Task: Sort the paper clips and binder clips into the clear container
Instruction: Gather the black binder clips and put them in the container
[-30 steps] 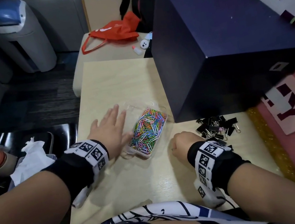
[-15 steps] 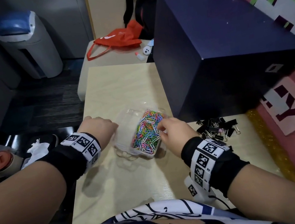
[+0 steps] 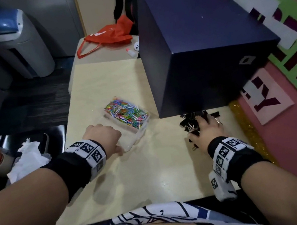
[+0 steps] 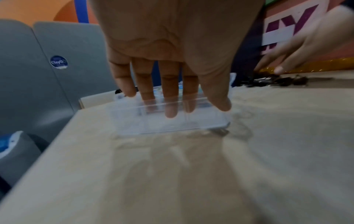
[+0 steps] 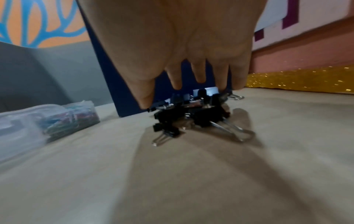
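Observation:
A clear container [image 3: 138, 136] lies on the pale table [image 3: 154, 174], its far compartment full of coloured paper clips [image 3: 126, 113]. My left hand [image 3: 104, 137] holds the container's near end. In the left wrist view its fingers [image 4: 169, 106] reach into the bare compartment of the container [image 4: 172, 127] and the thumb lies outside the wall. Black binder clips [image 3: 191, 125] lie heaped to the right, by the box. My right hand [image 3: 207, 127] is spread over them. In the right wrist view the right hand [image 5: 191, 91] touches the top of the binder clips [image 5: 191, 117] with its fingertips; the heap rests on the table.
A big dark blue box [image 3: 201, 44] fills the table's far right, close behind both the container and the clips. A gold glitter strip [image 3: 249, 131] edges the table against a pink wall. An orange bag [image 3: 109, 35] lies beyond. Left stands a black seat with tissue [image 3: 27, 158].
My right hand has left the container and moved right onto the binder clip heap. My left hand went from lying flat beside the container to holding its near end; the container has turned.

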Demonstrator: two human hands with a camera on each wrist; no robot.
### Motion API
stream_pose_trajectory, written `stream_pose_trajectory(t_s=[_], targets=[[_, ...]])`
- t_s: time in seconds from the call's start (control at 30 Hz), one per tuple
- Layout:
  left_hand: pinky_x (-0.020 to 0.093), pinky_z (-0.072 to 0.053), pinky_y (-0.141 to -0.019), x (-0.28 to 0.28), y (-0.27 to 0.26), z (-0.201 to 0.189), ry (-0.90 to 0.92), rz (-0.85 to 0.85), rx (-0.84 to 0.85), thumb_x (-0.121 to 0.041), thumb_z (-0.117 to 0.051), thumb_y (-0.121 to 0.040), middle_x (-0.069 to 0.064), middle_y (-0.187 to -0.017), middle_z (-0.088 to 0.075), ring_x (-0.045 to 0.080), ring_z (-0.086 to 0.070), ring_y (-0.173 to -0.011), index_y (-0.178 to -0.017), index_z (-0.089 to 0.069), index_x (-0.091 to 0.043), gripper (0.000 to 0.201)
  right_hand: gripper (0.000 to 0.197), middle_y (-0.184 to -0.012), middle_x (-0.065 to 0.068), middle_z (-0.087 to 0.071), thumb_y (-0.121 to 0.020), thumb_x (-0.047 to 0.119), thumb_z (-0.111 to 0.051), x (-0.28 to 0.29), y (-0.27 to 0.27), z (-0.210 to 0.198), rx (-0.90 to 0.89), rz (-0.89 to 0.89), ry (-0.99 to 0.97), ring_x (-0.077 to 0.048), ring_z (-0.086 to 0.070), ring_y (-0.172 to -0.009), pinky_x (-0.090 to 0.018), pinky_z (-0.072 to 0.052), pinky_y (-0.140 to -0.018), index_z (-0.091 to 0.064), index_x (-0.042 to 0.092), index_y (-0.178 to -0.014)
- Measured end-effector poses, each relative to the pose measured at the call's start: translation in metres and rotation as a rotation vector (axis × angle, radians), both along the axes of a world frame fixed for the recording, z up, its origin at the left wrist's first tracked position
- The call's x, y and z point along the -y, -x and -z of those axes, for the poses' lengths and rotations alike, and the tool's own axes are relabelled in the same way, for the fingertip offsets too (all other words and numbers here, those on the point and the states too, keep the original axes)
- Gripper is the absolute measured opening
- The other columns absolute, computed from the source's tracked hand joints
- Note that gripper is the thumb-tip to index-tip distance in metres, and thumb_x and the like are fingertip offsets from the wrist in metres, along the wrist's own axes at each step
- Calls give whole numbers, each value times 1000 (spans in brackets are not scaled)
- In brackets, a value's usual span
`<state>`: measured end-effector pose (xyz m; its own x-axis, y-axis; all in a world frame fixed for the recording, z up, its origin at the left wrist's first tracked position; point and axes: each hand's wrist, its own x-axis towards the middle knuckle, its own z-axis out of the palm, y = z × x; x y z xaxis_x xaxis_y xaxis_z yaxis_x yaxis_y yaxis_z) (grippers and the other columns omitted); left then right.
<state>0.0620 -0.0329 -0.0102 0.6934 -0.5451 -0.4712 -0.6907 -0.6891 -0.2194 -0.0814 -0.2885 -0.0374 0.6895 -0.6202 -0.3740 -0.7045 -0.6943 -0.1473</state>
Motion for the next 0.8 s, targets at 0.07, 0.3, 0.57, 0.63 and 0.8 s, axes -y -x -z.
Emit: stream_pose_trajectory(t_s=[0.07,0.3,0.57,0.63,0.8], targets=[[35,-41,-83,14,10,3,14,-56,-49,-49,-53,-88,0,-107,-64,24,-58,-103,-101,-63,-25,30,83,-161,0,9,-87,54,-53,-2,7,5,-115,-38,-110,-34,-11,-145,-47,-28,-112,-3,36,-151],[35,-45,-93,39,28,9,290,-148,-159,-15,-47,-95,8,-119,-59,27,-57,-111,-120,-60,-18,29,88,-160,5,14,-85,60,-53,-33,22,14,-57,-332,-240,-26,4,-149,-42,-12,-119,2,38,-151],[33,-46,-85,43,46,4,443,-205,-135,-25,-48,-92,5,-117,-55,24,-56,-105,-115,-56,-19,25,56,-148,-6,-32,-92,47,-47,12,8,0,151,-70,-58,-27,-36,-131,-41,-38,-104,-37,22,-141],[35,-49,-84,36,47,5,334,-268,-111,-30,-43,-93,6,-114,-58,25,-58,-103,-117,-56,-17,30,60,-154,-7,-24,-92,47,-47,31,1,-4,81,29,-5,-29,-32,-135,-41,-35,-106,-32,22,-144],[41,-48,-92,29,47,17,314,-229,-85,-36,-41,-94,2,-129,-53,24,-50,-117,-130,-49,-20,40,71,-162,0,0,-91,55,-47,45,-12,0,-23,34,-143,-28,-13,-147,-46,-25,-114,-19,28,-150]])
